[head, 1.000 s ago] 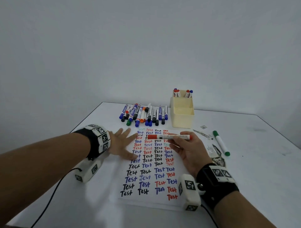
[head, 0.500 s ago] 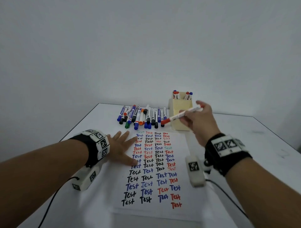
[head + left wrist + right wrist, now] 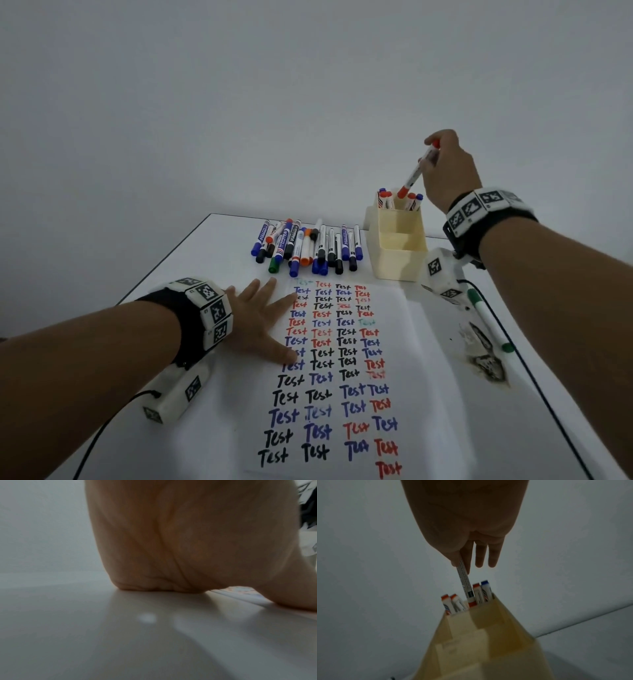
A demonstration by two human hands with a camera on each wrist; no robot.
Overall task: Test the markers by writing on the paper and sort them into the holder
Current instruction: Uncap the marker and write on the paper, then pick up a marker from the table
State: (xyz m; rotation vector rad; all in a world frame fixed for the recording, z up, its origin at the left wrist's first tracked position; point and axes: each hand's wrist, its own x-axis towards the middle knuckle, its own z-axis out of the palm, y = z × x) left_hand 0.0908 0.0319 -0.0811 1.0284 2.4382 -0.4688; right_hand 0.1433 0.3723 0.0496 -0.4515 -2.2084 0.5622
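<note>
Right hand: the right hand (image 3: 447, 168) is up above the holder (image 3: 399, 251), thumb and forefinger pinching the red marker (image 3: 412, 176) near its top end, the other fingers (image 3: 494, 555) hanging straight.
Red marker: steeply tilted, red cap down, and that cap (image 3: 471, 603) is right at the mouth of the holder's rear, tallest compartment.
Holder: cream, stepped, three tiers, standing on the desk (image 3: 565, 342) just beyond the paper's far right corner; two red-ended markers (image 3: 452, 604) stand to one side of the incoming cap, and a red-ended and a blue-ended marker (image 3: 482, 593) to the other.
Left hand: the left hand (image 3: 258, 323) lies flat, fingers spread, palm down on the desk with fingertips on the left edge of the paper (image 3: 428, 359). It holds nothing and sits well apart from the holder.
Paper: covered in rows of "Test" in black, blue and red.
Loose markers: a pile of markers (image 3: 308, 248) lies beyond the paper, just left of the holder.
Green marker: a green marker (image 3: 488, 320) lies on the desk to the right of the paper.
</note>
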